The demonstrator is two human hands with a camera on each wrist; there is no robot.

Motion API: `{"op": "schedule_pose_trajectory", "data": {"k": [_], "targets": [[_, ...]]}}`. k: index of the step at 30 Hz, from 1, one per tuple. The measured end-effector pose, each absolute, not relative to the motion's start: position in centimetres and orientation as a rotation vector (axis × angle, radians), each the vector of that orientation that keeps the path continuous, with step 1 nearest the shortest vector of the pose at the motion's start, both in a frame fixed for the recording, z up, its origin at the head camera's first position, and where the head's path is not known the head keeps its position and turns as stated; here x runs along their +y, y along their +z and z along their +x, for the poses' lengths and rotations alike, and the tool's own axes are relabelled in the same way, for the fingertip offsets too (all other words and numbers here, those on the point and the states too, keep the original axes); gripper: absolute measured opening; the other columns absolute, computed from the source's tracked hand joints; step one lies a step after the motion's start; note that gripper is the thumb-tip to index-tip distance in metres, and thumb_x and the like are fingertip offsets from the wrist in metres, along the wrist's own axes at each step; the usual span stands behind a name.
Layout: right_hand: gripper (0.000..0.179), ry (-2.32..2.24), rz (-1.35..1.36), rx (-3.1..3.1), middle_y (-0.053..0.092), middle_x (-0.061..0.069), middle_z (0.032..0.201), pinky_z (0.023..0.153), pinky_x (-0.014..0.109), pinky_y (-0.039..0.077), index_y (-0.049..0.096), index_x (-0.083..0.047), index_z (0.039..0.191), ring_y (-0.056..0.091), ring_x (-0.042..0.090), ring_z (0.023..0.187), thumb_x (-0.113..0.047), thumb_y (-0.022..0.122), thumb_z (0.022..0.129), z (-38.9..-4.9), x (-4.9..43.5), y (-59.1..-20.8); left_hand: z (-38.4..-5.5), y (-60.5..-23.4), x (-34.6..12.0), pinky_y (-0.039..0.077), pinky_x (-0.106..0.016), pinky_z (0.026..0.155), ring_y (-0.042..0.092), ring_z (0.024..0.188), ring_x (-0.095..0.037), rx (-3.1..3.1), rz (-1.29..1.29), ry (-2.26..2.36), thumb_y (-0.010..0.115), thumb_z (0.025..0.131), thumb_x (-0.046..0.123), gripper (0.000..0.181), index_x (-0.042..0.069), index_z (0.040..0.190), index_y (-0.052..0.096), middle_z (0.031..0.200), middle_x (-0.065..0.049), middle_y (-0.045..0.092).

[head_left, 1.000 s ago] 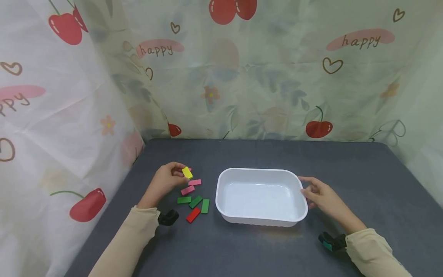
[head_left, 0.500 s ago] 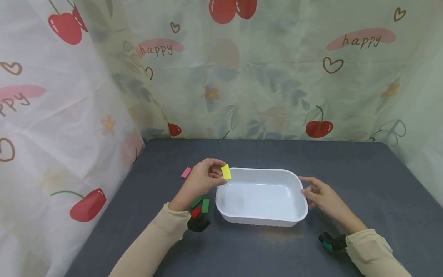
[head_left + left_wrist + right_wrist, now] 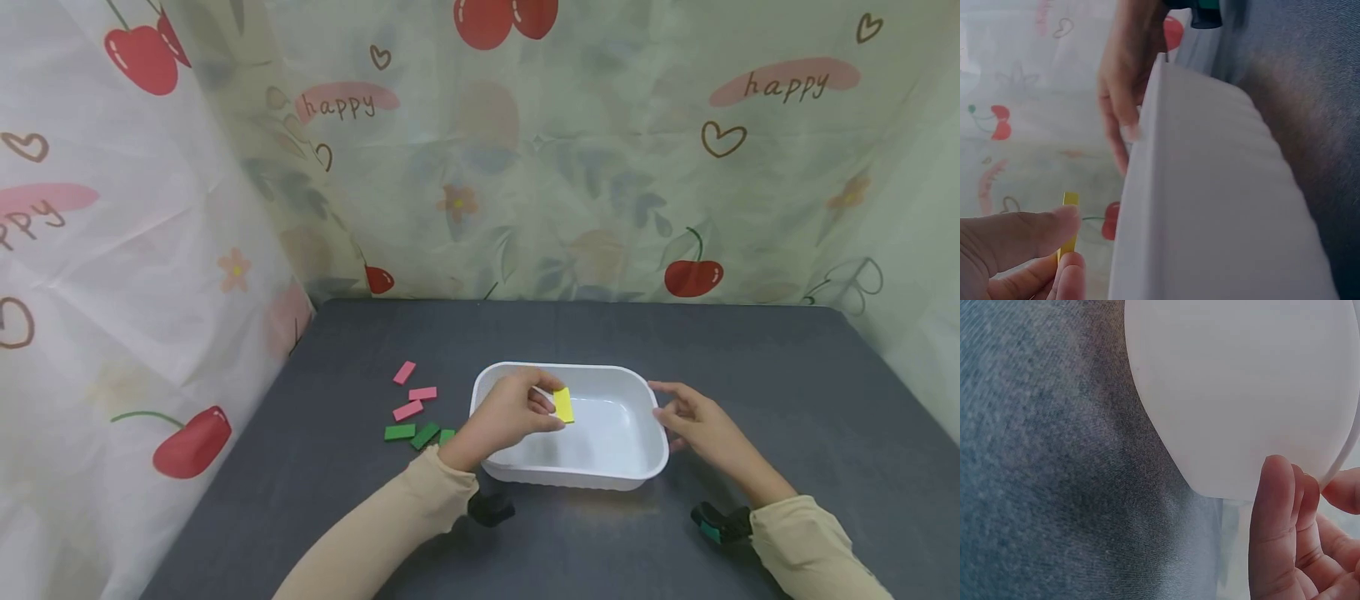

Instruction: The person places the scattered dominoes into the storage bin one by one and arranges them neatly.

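Note:
My left hand (image 3: 513, 408) pinches a small flat yellow block (image 3: 563, 405) between thumb and fingertips, over the inside of the white plastic tray (image 3: 600, 477). In the left wrist view the yellow block (image 3: 1070, 199) stands edge-on between thumb and fingers, beside the tray's rim. At the tray's right end, my right hand (image 3: 693, 421) holds the rim, thumb on the inner side and fingers against the outer wall. The right wrist view shows those fingers (image 3: 1274, 506) along the tray's wall (image 3: 1241, 394).
Left of the tray lie several pink blocks (image 3: 422, 393) and green blocks (image 3: 400, 432), the nearest partly hidden by my left wrist. They rest on a dark table (image 3: 585, 550). A printed curtain (image 3: 570, 167) hangs behind and along the left.
My left hand has carried the yellow block rightward from beside the pink blocks to over the tray. The red block is now hidden behind the left forearm. The right hand has stayed put.

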State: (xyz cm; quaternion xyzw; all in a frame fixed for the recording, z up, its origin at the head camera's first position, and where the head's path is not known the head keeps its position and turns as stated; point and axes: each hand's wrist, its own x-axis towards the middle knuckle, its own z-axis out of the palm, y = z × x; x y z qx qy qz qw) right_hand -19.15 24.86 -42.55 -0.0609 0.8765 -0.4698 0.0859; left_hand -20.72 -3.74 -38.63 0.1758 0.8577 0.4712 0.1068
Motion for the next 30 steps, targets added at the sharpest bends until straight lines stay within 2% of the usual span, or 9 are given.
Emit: {"op": "schedule_pose_trajectory", "data": {"k": [11, 30], "targets": [[0.056, -1.438, -0.22, 2.592, 0.064, 0.013, 0.091, 0.065, 0.034, 0.057, 0.036, 0.0, 0.145, 0.063, 0.015, 0.082, -0.02, 0.058, 0.097, -19.1, 25.0, -42.5, -21.7, -41.1, -2.0, 0.05, -0.018, 0.064, 0.062, 0.074, -0.004, 2.488, 0.553, 1.321, 0.083, 0.07, 0.0, 0.043, 0.001, 0.11, 0.067, 0.094, -0.003, 0.065], [0.057, -1.418, -0.225, 2.605, 0.063, 0.013, 0.09, 0.065, 0.033, 0.057, 0.036, 0.0, 0.144, 0.062, 0.017, 0.082, -0.023, 0.058, 0.097, -19.3, 25.0, -42.5, -22.6, -43.3, -1.4, 0.047, -0.019, 0.063, 0.061, 0.074, -0.005, 2.534, 0.475, 1.149, 0.084, 0.07, 0.002, 0.041, 0.005, 0.107, 0.068, 0.097, -0.003, 0.066]]}}
